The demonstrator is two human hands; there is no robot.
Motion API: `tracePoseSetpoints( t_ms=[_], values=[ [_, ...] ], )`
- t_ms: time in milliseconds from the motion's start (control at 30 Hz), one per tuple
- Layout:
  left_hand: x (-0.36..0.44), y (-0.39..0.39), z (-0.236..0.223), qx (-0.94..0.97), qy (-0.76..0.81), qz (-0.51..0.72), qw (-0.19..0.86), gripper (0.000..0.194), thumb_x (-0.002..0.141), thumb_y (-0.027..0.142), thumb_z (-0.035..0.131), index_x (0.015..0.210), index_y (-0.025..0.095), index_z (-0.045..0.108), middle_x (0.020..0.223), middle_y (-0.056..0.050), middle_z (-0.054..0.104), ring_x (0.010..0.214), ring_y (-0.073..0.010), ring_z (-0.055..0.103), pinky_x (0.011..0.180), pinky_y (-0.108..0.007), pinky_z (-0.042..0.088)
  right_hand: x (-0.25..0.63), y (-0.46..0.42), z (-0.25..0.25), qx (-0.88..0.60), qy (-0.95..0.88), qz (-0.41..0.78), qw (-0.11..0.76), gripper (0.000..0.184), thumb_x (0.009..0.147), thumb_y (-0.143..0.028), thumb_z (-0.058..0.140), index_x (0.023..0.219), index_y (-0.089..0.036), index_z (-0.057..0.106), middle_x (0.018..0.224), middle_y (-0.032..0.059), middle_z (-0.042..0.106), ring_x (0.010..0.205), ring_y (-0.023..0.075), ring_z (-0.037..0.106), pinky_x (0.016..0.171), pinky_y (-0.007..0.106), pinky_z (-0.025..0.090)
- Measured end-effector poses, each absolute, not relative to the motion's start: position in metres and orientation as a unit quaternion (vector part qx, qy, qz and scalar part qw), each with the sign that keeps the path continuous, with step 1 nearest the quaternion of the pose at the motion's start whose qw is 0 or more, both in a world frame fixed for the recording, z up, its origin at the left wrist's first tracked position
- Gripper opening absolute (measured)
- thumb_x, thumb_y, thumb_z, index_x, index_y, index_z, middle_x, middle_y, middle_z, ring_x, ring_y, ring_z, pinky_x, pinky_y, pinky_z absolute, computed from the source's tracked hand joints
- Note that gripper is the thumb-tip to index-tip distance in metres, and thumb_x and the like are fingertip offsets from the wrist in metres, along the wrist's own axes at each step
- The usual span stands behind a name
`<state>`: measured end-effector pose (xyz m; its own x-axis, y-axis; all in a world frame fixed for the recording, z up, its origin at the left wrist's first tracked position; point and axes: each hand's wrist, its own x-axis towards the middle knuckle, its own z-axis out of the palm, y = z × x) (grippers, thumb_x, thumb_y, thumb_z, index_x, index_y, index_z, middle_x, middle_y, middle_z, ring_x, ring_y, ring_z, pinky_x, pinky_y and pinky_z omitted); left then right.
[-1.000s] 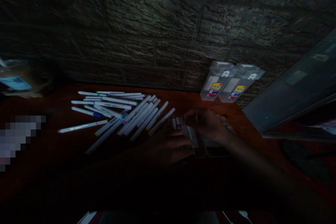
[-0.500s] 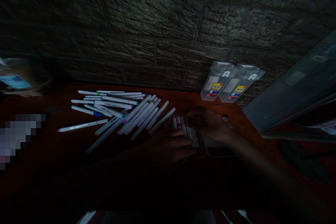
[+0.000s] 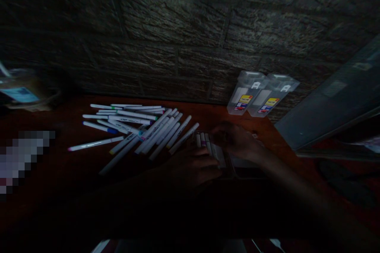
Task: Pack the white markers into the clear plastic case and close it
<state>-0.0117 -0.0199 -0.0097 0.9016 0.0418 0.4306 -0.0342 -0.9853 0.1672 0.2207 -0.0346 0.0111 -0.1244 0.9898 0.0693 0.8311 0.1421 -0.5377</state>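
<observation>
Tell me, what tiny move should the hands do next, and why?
Perhaps the right hand should gently line up the white markers in the clear case, because it's right beside them and the left hand is close enough to steady them.

I'm in a dim corner, perhaps of a home or small café; I can't tell which. My reddish wooden bench [image 3: 204,111] meets a rough block wall [image 3: 166,19], with what looks like a drink cup [image 3: 22,91] to my left.
</observation>
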Motion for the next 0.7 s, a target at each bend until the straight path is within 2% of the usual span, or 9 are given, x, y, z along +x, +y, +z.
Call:
tracePoseSetpoints(
  t_ms=[367,567,700],
  values=[
    [-0.0121,-0.0203,-0.0125,0.967,0.01,0.233,0.106,0.027,0.102,0.025,0.058,0.126,0.017,0.069,0.12,-0.006,0.075,0.106,-0.0239,0.059,0.09,-0.037,0.045,0.2227,-0.0339,0.0075,-0.613,-0.737,0.181,0.22,0.018,0.094,-0.034,0.065,0.1,-0.024,0.079,0.096,0.005,0.078,0.083,0.0219,0.074,0.068,0.033,0.054],
    [-0.0105,-0.016,-0.015,0.965,-0.002,0.247,0.086,0.024,0.102,0.029,0.059,0.12,0.02,0.07,0.118,-0.004,0.074,0.104,-0.0245,0.059,0.091,-0.041,0.042,0.2216,-0.0347,0.0109,-0.611,-0.742,0.175,0.214,0.018,0.093,-0.03,0.065,0.101,-0.023,0.079,0.098,0.0059,0.079,0.084,0.0223,0.075,0.069,0.033,0.055],
    [-0.0117,-0.0141,-0.0139,0.971,-0.008,0.226,0.084,0.024,0.102,0.028,0.059,0.121,0.019,0.07,0.121,-0.006,0.073,0.106,-0.0245,0.059,0.09,-0.04,0.043,0.2202,-0.0354,0.0128,-0.628,-0.731,0.171,0.205,0.018,0.094,-0.031,0.064,0.099,-0.023,0.079,0.095,0.0059,0.081,0.082,0.0228,0.076,0.066,0.032,0.055]
  ],
)
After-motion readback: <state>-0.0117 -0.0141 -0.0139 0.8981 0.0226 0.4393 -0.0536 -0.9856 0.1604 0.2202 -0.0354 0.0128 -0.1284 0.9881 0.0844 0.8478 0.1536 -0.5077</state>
